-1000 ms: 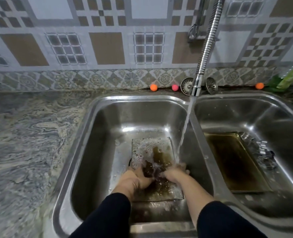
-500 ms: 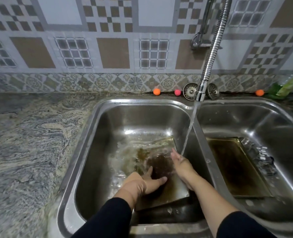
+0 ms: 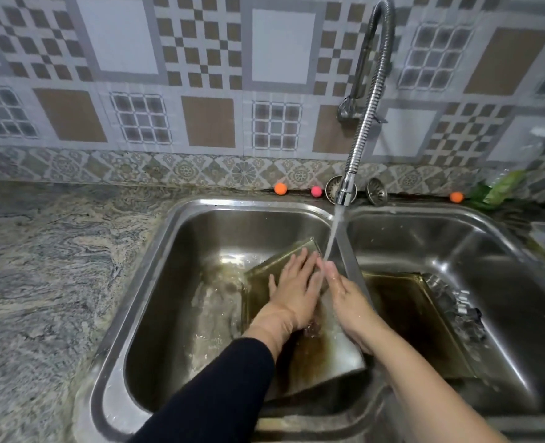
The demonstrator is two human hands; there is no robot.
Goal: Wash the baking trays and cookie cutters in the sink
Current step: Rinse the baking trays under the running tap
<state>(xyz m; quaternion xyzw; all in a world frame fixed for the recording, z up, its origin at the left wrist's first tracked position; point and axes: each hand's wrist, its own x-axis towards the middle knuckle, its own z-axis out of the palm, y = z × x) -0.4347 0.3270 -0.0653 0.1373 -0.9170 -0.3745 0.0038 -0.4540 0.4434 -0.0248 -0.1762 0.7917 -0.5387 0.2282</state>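
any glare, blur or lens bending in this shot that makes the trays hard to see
Head view: wide-angle bending curves the tiled wall and the sink rim; glare patches shine on the left basin floor; running water and splashes smear the tray under the left hand and right hand; the cookie cutters look soft, their shapes hard to tell.

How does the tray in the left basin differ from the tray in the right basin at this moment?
The left tray is tilted, its far edge raised; the right tray lies flat. Both hands touch the left tray under running water; the right tray is untouched. Both are rectangular, metal and brown-stained.
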